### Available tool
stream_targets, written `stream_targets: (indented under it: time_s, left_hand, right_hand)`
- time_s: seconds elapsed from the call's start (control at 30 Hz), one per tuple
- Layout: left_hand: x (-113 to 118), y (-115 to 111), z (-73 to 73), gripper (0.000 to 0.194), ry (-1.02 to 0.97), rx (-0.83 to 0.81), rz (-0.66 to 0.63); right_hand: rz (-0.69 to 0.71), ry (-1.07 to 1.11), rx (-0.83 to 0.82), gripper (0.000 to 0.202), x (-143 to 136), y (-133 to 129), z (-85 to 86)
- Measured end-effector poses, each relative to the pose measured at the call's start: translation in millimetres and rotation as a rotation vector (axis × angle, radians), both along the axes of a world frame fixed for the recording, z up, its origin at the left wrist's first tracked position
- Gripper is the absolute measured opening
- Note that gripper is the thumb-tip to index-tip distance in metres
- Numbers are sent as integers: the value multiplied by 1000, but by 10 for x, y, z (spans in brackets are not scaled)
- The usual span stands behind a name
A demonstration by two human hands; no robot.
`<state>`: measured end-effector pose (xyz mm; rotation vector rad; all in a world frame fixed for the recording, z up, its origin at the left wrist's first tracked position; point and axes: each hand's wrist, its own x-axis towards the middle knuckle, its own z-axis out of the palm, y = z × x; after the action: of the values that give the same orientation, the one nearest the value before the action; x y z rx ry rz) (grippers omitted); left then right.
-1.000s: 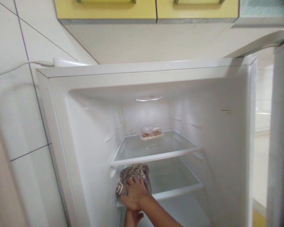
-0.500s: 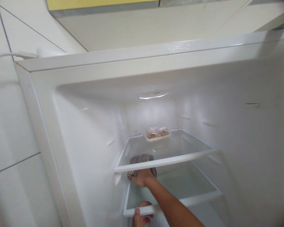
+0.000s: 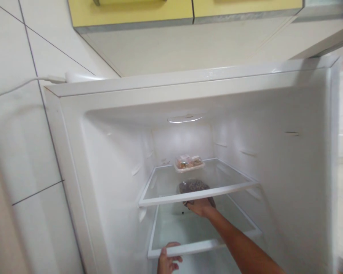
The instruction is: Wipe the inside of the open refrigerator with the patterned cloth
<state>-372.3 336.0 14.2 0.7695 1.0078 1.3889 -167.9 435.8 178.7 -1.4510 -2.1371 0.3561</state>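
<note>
My right hand (image 3: 200, 207) reaches in between the two glass shelves of the fridge, closed on a dark, speckled bundle (image 3: 194, 185) that shows through the upper shelf (image 3: 165, 198). The bundle looks like something dark in a clear bag or bowl. Lower down, my left hand (image 3: 169, 259) grips the left part of the lower shelf's white front edge (image 3: 194, 248), thumb in front and fingers above and below it. A small dark speck lies on the lower shelf, left of my right hand.
A clear-wrapped food tray (image 3: 189, 163) sits at the back of the upper shelf. Fridge side walls (image 3: 114, 182) flank both shelves. Yellow cabinets (image 3: 137, 13) hang above the fridge, and a white cable (image 3: 17, 88) runs along the tiled wall at left.
My right hand has moved right with the dark bundle, away from the left side of the shelf. My left hand stays on the shelf edge. The view has shifted, showing more of the cabinets.
</note>
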Motion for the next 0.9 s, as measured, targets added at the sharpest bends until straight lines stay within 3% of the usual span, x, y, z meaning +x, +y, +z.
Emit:
stream_targets:
  time_s: [0.1, 0.23, 0.33, 0.47, 0.63, 0.9]
  left_hand:
    - [101, 13, 43, 76, -55, 10, 47]
    - [140, -37, 165, 74, -19, -59, 87]
    - [92, -102, 298, 69, 46, -120, 68]
    - [41, -169, 457, 71, 109, -200, 71]
    - [38, -198, 461, 64, 72, -177, 68]
    - [10, 79, 113, 80, 21, -130, 64]
  right_hand:
    - [17, -71, -40, 59, 164, -301, -33]
    - [152, -151, -78, 62, 130, -830, -63]
    - [237, -112, -84, 60, 186, -1206, -76]
    - [212, -20, -86, 55, 419, -1490, -120]
    - [101, -24, -107, 55, 619, -1386, -152]
    - [-35, -110, -77, 59, 656, -721, -125]
